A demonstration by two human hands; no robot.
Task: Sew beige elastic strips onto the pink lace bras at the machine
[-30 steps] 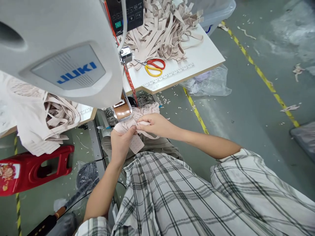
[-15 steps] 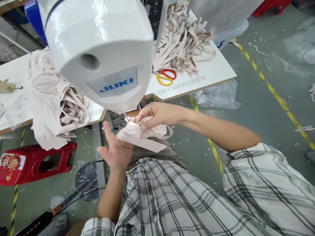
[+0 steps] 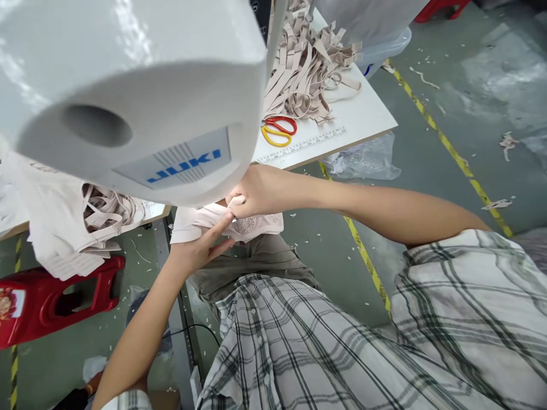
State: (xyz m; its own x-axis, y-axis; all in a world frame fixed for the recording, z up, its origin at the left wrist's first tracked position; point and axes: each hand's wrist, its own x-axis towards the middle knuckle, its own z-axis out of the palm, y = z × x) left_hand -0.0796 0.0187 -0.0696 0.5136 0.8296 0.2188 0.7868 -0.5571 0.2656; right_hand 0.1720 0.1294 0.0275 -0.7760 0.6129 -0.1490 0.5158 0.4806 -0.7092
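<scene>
Under the sewing machine head [image 3: 183, 114], a pale pink garment piece [image 3: 252, 225] with a lace patch spans the space between my hands. My right hand [image 3: 252, 191] pinches a folded bit of its upper edge between thumb and fingers. My left hand [image 3: 199, 247] grips the same piece from the left; one digit lies over the cloth near my right fingertips, while others are partly hidden by the fabric. The machine head covers the needle area.
Pale straps [image 3: 299, 74] are heaped on the white table [image 3: 367, 108], near red-and-yellow-handled scissors [image 3: 278, 131] and a printed ruler strip. More pale garments [image 3: 60, 216] hang over the left table edge, above a red stool [image 3: 81, 293]. Plastic bags [image 3: 363, 159] lie on the floor.
My left hand, earlier spread beside the cloth, has moved up and closed on it. My right hand has lifted slightly with the piece towards the machine. The view has moved closer to the machine head.
</scene>
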